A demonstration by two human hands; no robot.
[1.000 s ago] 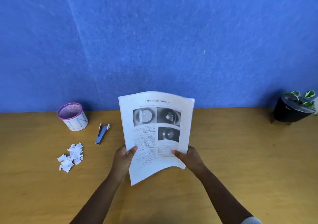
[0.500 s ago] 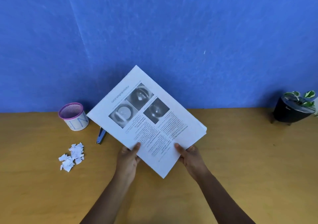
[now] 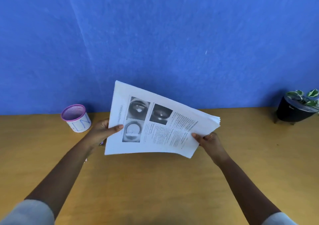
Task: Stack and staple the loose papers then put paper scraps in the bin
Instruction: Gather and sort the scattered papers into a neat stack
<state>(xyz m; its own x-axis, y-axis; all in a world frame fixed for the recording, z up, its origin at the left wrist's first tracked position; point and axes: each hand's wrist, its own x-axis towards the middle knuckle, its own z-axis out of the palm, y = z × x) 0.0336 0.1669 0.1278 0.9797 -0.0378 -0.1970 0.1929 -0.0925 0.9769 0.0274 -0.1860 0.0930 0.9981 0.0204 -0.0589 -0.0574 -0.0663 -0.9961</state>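
Observation:
A stack of printed papers [image 3: 160, 126] with grey photos and text hangs above the wooden table, turned sideways with its long edge left to right. My left hand [image 3: 103, 129] grips its left short edge, thumb on top. My right hand [image 3: 209, 141] pinches the right end, where the sheet edges fan slightly. The small bin [image 3: 76, 117], white with a purple mesh rim, stands at the back left. My left arm and the papers hide the stapler and the paper scraps.
A black pot with a green-white plant [image 3: 296, 109] stands at the back right by the blue wall [image 3: 172, 34]. The wooden table [image 3: 155, 181] stretches out below the papers.
The stack has turned from upright through a diagonal to lying sideways. My hands have moved apart to its two short ends, and my left arm now covers the stapler and scraps.

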